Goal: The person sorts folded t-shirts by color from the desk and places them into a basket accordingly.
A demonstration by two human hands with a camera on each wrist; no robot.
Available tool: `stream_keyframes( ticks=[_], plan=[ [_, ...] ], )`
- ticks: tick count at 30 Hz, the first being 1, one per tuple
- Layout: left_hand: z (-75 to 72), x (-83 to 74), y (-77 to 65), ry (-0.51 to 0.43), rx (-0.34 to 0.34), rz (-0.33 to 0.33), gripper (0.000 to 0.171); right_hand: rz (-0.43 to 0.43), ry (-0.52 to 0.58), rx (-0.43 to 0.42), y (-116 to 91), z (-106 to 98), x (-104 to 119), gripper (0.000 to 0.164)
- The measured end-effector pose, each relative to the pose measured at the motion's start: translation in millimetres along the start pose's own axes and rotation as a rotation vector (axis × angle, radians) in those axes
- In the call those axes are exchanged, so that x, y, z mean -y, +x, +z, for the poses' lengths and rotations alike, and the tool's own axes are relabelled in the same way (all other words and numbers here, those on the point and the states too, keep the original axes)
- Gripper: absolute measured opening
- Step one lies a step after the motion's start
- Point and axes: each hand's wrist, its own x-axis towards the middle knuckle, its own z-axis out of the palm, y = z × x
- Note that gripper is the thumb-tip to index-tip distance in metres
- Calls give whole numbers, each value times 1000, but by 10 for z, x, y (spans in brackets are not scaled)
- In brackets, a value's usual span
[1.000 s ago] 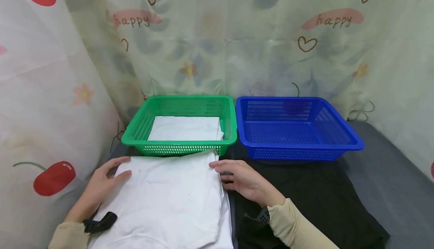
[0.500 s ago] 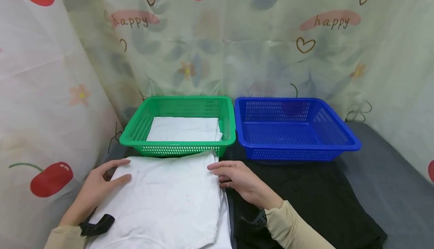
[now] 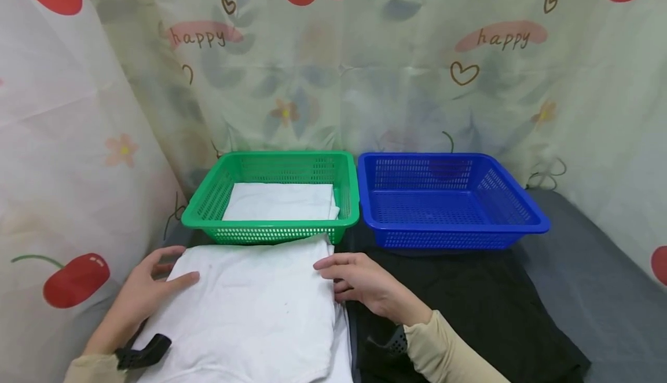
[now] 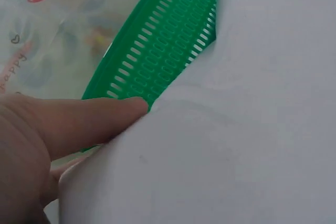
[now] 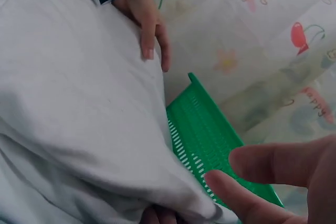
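Note:
A white T-shirt point(image 3: 255, 307), folded wide and flat, lies over more white and dark cloth at the front left. At its far left corner, my left hand point(image 3: 138, 293) holds the edge, thumb over the top and fingers at the underside in the left wrist view. By the far right corner is my right hand point(image 3: 370, 284), its fingers loosely extended. One finger point(image 3: 333, 260) reaches over the T-shirt's edge, others touch the side. The right wrist view shows fingertips point(image 5: 160, 216) under the hem, while two other digits are spread apart. This far right corner is slightly raised.
Just behind the T-shirt stands a green basket point(image 3: 208, 221) with a folded white cloth point(image 3: 278, 200) in it. Right of that is a blue basket point(image 3: 453, 226). Black cloth point(image 3: 458, 313) lies on the grey surface point(image 3: 625, 302). A printed curtain point(image 3: 396, 93) closes the back and sides.
The head view has shifted slightly. My left forefinger has drawn back a little to the left at the far corner. My right hand and the T-shirt have hardly moved.

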Motion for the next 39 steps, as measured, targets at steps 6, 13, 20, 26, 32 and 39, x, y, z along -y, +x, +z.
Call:
stream_keyframes(
  ticks=[6,13,20,26,32,39],
  plan=[
    [-85,-19,-25,124,87,18,98,-38,69,82,4,-3,-23,30],
    [-105,-42,-66,201,158,131,107,13,136,125,-2,42,-85,35],
    [-122,53,-63,83,327,301,59,0,146,160,38,162,-147,42],
    [-42,117,-19,39,414,321,52,-27,142,194,108,233,-223,48],
    [16,88,-51,0,360,226,73,-93,24,131,148,288,-273,56],
    [1,96,-76,-5,317,278,69,-127,-90,35,114,333,-276,61]
  ],
)
